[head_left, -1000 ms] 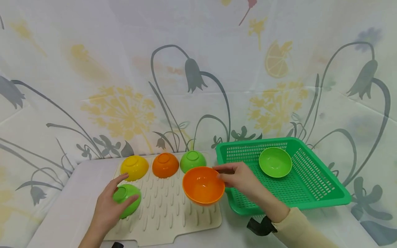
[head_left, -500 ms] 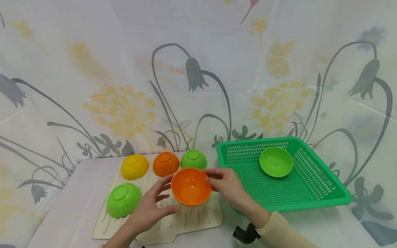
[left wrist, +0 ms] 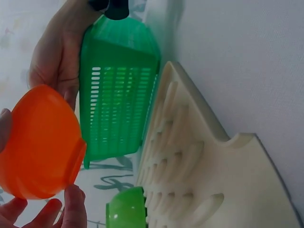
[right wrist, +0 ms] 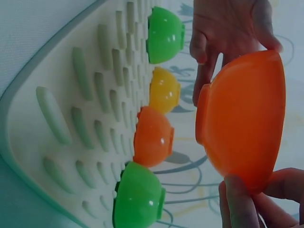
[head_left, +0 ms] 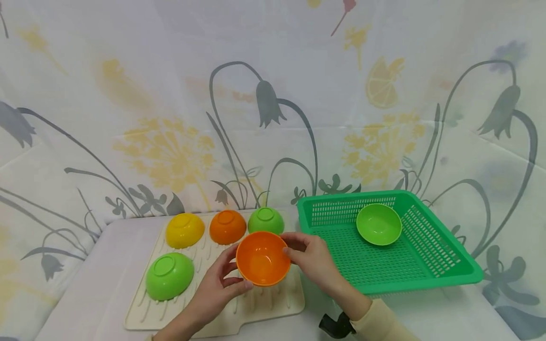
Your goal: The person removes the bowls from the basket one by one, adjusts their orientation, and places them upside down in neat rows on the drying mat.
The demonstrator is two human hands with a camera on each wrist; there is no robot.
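Observation:
Above the beige draining mat (head_left: 268, 303), an orange bowl (head_left: 263, 259) is held up, its inside toward the head camera. My right hand (head_left: 313, 260) pinches its rim from the right, thumb inside and fingers outside. My left hand (head_left: 213, 289) grips it from the left, with the thumb at the near rim; fingertips (left wrist: 74, 204) touch the bowl near its base. On the mat sit upside-down bowls: yellow (head_left: 185, 230), a second orange bowl (head_left: 228, 227) and green (head_left: 266, 220) along the back, plus another green bowl (head_left: 169, 276) at front left.
A green perforated basket (head_left: 409, 285) stands to the right of the mat, with a light green bowl (head_left: 378, 224) in it, right side up. Raised ribs cover the mat. Behind everything hangs a flower-patterned curtain (head_left: 273, 142).
My left hand has left the front green bowl, moved right and taken hold of the orange bowl. My right hand has carried that bowl slightly left, away from the basket.

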